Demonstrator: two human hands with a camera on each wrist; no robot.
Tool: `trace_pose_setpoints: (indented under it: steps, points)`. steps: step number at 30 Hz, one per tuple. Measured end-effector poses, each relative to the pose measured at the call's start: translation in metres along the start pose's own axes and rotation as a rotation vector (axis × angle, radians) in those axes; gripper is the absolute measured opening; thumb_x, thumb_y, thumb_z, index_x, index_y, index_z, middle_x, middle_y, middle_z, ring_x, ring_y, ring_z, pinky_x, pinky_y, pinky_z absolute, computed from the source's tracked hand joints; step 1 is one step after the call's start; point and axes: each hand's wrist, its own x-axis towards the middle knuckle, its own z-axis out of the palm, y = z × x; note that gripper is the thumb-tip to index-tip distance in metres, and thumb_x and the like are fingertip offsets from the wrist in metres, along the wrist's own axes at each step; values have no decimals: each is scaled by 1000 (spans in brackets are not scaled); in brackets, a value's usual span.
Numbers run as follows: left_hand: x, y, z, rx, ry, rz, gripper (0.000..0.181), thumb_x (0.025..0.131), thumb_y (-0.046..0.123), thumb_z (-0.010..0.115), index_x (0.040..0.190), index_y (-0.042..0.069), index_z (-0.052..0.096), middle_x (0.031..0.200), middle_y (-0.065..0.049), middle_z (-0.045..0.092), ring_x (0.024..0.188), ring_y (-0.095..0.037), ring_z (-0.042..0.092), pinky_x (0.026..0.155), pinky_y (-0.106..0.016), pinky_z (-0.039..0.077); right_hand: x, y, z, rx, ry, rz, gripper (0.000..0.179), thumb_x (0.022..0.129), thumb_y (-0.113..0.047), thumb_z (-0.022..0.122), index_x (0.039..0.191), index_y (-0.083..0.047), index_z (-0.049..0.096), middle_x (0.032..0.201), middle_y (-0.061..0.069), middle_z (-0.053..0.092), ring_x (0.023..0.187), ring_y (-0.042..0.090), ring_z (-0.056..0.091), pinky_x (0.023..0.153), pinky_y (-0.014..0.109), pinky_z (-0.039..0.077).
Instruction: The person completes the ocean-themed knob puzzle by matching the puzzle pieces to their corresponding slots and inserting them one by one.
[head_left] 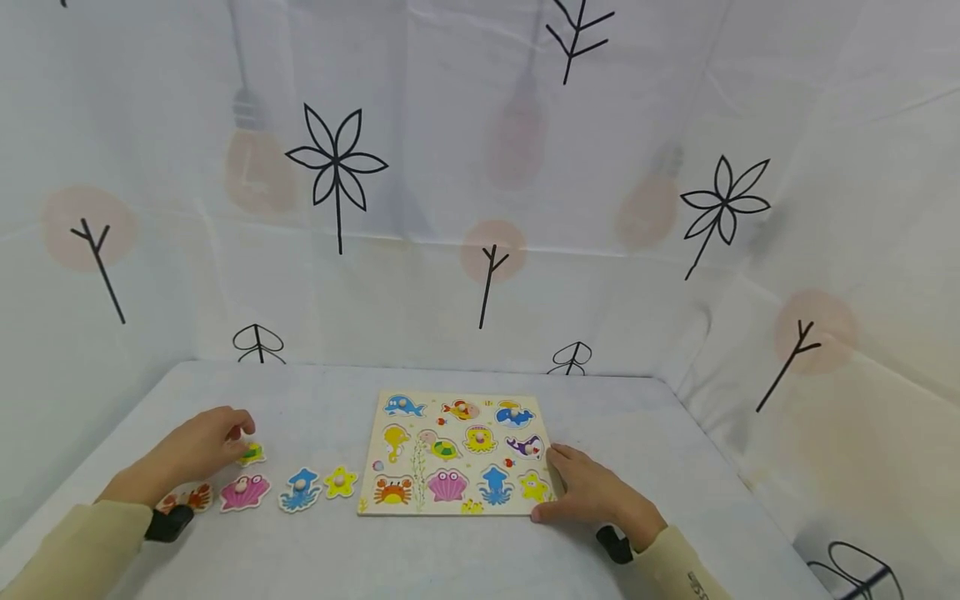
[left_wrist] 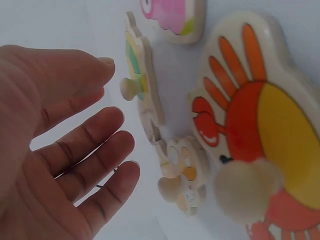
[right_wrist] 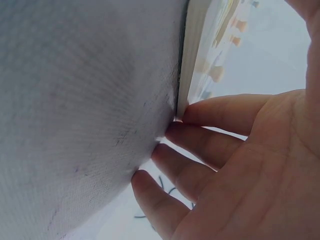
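My left hand [head_left: 198,446] is over the left group of knobbed wooden puzzle pieces, its fingers loosely bent and holding nothing. Nearest to its fingertips is a green and yellow turtle piece [head_left: 253,454]; the left wrist view shows a gap between thumb and the piece's knob [left_wrist: 128,89]. Below the hand lies an orange crab piece [left_wrist: 290,130], partly covered by the wrist in the head view. At the puzzle board [head_left: 371,458], my right hand [head_left: 596,492] touches the right edge with spread fingers, the thumb at the near corner.
A pink shell piece [head_left: 244,492], a blue squid piece [head_left: 302,490] and a yellow star piece [head_left: 341,482] lie left of the board. Several knobbed sea animals sit in the board's upper part. White patterned cloth [head_left: 420,317] hangs behind the table [head_left: 450,558].
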Motion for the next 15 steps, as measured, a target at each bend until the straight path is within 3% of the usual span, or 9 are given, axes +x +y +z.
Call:
trace_pose_setpoints:
  steps: [15]
  points:
    - [6,-8,7,-4,-37,-50,17,83,11,69,98,6,62,84,-4,54,78,-21,50,72,-39,51,-1,0,-1,-3,2,-2,110,58,-64,79,144,-7,40,150,13,34,134,34,35,105,55,29]
